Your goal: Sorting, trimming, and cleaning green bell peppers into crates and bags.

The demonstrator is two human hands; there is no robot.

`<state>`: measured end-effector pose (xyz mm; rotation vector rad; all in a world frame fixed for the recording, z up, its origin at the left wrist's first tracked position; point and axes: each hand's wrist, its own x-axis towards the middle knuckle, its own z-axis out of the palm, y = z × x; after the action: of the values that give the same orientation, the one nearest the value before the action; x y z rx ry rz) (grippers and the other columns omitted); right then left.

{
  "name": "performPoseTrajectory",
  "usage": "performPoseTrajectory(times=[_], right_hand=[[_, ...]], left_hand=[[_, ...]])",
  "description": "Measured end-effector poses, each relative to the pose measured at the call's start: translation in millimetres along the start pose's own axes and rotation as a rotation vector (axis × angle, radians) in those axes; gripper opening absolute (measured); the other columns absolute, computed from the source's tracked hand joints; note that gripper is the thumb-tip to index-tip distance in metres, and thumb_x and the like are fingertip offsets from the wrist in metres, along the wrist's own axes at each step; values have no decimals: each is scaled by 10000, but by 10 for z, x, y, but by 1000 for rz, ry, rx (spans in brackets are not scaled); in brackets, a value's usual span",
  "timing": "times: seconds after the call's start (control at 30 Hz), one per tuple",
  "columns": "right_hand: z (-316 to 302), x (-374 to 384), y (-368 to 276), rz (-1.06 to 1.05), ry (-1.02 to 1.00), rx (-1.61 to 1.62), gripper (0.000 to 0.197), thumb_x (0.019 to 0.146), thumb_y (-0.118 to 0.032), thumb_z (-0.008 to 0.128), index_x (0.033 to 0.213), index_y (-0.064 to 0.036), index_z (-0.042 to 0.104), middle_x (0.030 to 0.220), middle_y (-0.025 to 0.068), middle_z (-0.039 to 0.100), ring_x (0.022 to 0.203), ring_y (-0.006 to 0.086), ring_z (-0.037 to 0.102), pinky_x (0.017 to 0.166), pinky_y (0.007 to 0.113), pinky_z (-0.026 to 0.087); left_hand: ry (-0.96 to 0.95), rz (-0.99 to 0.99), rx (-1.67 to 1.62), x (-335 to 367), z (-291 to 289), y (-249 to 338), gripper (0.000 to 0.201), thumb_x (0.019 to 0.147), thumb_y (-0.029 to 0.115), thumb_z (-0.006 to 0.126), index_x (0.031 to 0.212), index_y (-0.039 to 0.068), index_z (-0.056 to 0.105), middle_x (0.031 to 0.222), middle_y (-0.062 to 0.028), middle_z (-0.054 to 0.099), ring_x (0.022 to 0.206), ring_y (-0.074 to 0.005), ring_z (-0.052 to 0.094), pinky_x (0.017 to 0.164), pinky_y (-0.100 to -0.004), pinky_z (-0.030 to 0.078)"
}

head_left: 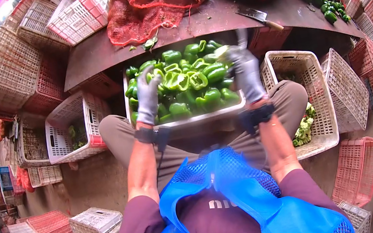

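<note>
A shallow pale crate (187, 121) full of green bell peppers stands in front of my lap. Some peppers in it are cut, with their light insides showing. My left hand (147, 96), in a grey glove, is over the crate's left side, its fingers and thumb curled round a light green piece of bell pepper (150, 77). Over the right side is my right hand (247, 71), also gloved and smeared by motion. A pale green piece (222, 51) is beside its fingers, and a thin grey shape sticks up from it; its grip is unclear.
Behind the crate runs a dark tabletop (214, 19) with a red mesh sack (153, 10), a knife (259, 19) and loose peppers (328, 4). A white crate (74, 129) stands to my left. Another crate (326, 129), holding green scraps (304, 129), is by my right knee.
</note>
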<state>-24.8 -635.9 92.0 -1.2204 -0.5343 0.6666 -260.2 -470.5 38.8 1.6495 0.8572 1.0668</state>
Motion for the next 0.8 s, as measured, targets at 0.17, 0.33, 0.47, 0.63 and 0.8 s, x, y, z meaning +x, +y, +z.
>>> performPoseTrajectory(times=[0.17, 0.33, 0.47, 0.63, 0.8], right_hand=[[-1378, 386, -523, -275, 600, -1059, 283, 892, -305, 629, 1131, -159, 663, 978, 173, 695, 841, 307, 688, 739, 409, 532], [-1675, 376, -490, -287, 609, -1377, 358, 871, -293, 634, 1203, -160, 632, 1060, 178, 675, 930, 331, 670, 813, 423, 516], [-663, 190, -240, -5, 133, -937, 264, 837, -265, 660, 1080, -168, 696, 915, 150, 696, 806, 259, 688, 756, 370, 533], [334, 376, 628, -40, -267, -974, 278, 825, -271, 642, 1059, -123, 676, 962, 168, 698, 894, 347, 672, 774, 419, 526], [868, 497, 1095, -176, -580, -1356, 244, 841, -165, 581, 1076, -112, 624, 1028, 180, 656, 959, 358, 648, 814, 469, 498]], left_hand=[[132, 361, 751, 453, -107, 22, 459, 760, 278, 698, 1163, 75, 615, 1169, -167, 568, 1056, -346, 558, 923, -432, 459], [-169, 158, 1176, 654, 130, -477, 669, 789, 474, 676, 1364, 198, 475, 1355, -171, 475, 1122, -377, 554, 898, -490, 468], [-456, -15, 1289, 648, 213, -698, 724, 838, 545, 599, 1459, 236, 390, 1515, -192, 328, 1254, -387, 467, 1004, -483, 404], [-365, 153, 1283, 509, 156, -617, 671, 819, 479, 647, 1407, 212, 464, 1483, -190, 375, 1245, -392, 465, 994, -471, 404], [-310, 218, 1293, 195, 21, -534, 612, 780, 383, 696, 1331, 169, 535, 1437, -179, 427, 1251, -394, 453, 995, -491, 389]])
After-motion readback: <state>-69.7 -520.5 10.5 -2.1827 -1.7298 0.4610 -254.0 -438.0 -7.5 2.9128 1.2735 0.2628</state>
